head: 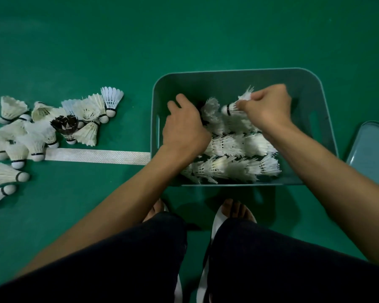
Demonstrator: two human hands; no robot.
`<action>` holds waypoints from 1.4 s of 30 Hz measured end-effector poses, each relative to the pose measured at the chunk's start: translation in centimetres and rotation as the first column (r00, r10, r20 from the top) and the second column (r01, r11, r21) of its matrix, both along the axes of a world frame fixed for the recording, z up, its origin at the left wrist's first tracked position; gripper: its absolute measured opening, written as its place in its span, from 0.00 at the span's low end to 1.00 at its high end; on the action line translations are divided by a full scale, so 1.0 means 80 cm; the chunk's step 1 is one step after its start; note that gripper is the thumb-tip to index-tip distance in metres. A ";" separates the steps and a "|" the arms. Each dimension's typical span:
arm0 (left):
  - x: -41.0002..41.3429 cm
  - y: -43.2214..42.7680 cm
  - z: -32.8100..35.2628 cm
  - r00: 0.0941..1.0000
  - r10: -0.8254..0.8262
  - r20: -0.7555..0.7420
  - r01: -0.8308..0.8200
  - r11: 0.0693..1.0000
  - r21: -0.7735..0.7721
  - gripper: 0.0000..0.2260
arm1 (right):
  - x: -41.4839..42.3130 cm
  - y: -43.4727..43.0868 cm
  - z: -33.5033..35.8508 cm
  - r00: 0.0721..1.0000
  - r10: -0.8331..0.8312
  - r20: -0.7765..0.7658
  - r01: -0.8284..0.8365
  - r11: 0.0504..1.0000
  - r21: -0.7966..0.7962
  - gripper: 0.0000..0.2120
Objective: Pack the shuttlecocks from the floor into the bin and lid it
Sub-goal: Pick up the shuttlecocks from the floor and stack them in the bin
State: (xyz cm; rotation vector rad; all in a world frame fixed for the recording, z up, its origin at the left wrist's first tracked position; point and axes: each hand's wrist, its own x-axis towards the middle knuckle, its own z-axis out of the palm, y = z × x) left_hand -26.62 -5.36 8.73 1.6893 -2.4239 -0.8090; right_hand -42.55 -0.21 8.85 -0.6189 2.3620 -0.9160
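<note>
1. Head view: a teal, open-topped bin [239,72] stood on the green floor [184,40], just ahead of the person's feet [234,209].
2. In the bin, packed shuttlecocks [234,165]: white, laid on their sides in nested rows across the near half.
3. The right hand [269,106]: inside the bin toward its far wall, fingers curled, pinching the feather skirt of one white shuttlecock [231,109], whose black-banded cork pointed left.
4. The left hand [184,127]: reaching into the bin's left part, knuckles up, fingers curled down among the feathers. Whether it gripped anything could not be told.
5. On the floor left of the bin and well apart from it, loose shuttlecocks [31,136]: mostly white, heaped and lying on their sides.
6. At the heap's right side, one dark-feathered shuttlecock [65,124].
7. The lid [372,154]: teal, flat on the floor just right of the bin, partly cut off by the frame edge.
8. A white court line [96,156]: ran across the floor from the heap to the bin's left wall.
</note>
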 end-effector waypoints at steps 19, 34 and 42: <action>-0.004 -0.009 -0.005 0.996 -0.032 0.080 0.019 0.986 0.164 0.25 | 0.014 -0.040 -0.033 0.731 -0.036 0.682 0.050 0.999 -0.001 0.06; 0.031 -0.016 0.051 0.984 -0.171 -0.039 0.175 0.971 0.162 0.22 | 0.025 -0.025 0.017 0.974 -0.125 0.188 0.152 0.979 -0.137 0.11; 0.102 -0.028 0.067 0.940 0.067 -0.333 -0.109 0.988 -0.109 0.11 | 0.126 -0.059 0.067 0.935 0.165 0.312 -0.011 0.897 -0.442 0.12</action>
